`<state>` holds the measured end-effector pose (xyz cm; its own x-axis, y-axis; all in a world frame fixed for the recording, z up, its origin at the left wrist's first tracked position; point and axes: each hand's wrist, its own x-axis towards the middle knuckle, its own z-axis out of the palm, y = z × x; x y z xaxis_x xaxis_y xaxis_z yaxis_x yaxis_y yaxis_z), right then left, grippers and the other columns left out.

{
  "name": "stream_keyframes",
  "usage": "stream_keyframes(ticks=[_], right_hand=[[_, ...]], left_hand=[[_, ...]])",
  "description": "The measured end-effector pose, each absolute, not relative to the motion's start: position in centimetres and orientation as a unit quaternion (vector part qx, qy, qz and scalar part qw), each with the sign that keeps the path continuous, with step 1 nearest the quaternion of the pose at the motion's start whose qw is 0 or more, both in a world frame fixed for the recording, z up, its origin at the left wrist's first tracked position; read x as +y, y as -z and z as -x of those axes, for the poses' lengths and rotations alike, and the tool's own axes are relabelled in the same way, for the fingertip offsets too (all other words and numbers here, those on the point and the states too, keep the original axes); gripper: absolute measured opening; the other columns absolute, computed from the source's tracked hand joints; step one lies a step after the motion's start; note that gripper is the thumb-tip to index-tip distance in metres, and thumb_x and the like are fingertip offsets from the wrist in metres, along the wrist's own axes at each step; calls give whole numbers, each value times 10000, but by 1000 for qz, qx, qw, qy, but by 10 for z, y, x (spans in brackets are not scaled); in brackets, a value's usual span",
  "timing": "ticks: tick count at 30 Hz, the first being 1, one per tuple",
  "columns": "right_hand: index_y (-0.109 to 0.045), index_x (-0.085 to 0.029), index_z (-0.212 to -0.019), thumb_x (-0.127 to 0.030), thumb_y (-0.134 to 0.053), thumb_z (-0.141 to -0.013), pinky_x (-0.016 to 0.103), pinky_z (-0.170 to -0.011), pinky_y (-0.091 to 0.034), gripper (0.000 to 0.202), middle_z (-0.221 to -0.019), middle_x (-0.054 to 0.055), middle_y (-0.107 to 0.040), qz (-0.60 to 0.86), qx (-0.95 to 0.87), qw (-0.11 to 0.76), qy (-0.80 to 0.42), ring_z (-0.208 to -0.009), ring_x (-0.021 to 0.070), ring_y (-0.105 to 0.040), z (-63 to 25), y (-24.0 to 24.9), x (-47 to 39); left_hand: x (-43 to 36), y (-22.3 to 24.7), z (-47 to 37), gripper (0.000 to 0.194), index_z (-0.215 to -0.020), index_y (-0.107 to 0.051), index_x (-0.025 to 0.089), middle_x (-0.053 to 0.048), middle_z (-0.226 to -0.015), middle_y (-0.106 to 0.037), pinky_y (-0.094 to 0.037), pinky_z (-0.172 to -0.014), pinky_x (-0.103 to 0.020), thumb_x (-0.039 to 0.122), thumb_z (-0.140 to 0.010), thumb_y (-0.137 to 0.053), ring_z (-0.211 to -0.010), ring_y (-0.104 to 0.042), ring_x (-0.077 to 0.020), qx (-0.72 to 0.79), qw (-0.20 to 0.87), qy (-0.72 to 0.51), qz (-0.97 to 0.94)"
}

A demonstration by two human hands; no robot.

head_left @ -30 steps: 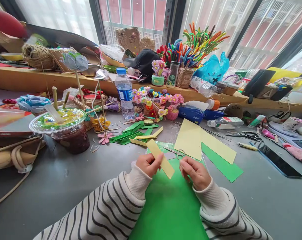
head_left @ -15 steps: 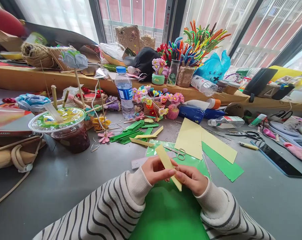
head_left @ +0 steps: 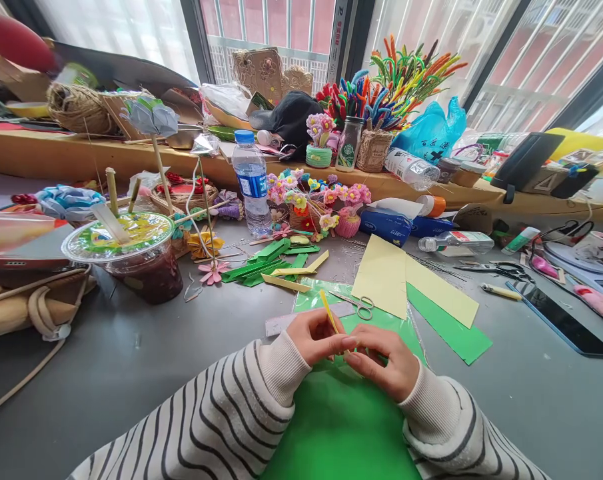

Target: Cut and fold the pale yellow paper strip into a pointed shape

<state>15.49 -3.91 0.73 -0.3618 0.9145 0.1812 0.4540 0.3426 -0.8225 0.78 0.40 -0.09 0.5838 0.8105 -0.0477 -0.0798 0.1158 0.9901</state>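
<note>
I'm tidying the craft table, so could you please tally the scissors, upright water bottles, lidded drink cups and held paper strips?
Scissors: 2
Upright water bottle: 1
Lidded drink cup: 1
Yellow paper strip, held: 1
Total: 5

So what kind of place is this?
Probably a craft table by a window: pipe cleaners in a basket, small handmade flowers, and cut paper strips near scissors.

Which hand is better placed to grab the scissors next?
Right, probably. The scissors lie just beyond the right hand, a bit to its side of centre. Both hands pinch the yellow strip; the left hand could keep it.
</note>
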Motion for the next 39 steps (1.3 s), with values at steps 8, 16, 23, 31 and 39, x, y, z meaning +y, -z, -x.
stream_keyframes(ticks=[8,16,23,31,39], right_hand=[[-569,-159,-666,-337,-394,-769,255,-529,-360,270,-608,31,-494,435,-755,346,-348,-558,121,-428,-156,-5,-38],[-551,-148,-620,-352,-398,-759,260,-545,-375,291,-604,39,-497,424,-760,342,-354,-557,122,-445,-158,-2,-35],[-572,-147,-647,-318,-382,-776,254,-547,-367,286,-613,39,-510,400,-761,355,-366,-569,123,-446,-158,-5,-35],[-471,-153,-536,-256,-290,-818,230,-465,-339,350,-511,1,-404,441,-726,410,-332,-473,99,-396,-162,3,-33],[-325,-172,-459,-284,-288,-806,227,-433,-310,366,-472,-11,-345,484,-720,392,-307,-450,93,-355,-167,7,-32]], left_hand=[[3,-4,-8,306,-586,-480,109,27,-441,-466,-356,-407,-182,397,-608,-581,-398,-431,-65,302,673,-335,-586],[5,1,-8,379,-637,-518,104,16,-433,-479,-346,-404,-189,475,-685,-462,-370,-435,-72,278,682,-346,-581],[3,-4,-7,402,-687,-550,84,8,-464,-467,-367,-438,-185,477,-682,-469,-410,-446,-69,264,694,-352,-570],[8,4,-7,423,-614,-531,91,-15,-454,-497,-388,-440,-225,511,-638,-482,-404,-466,-99,306,709,-347,-533],[10,9,-6,355,-596,-558,85,-37,-503,-528,-380,-436,-229,436,-628,-509,-438,-480,-118,352,714,-350,-494]])
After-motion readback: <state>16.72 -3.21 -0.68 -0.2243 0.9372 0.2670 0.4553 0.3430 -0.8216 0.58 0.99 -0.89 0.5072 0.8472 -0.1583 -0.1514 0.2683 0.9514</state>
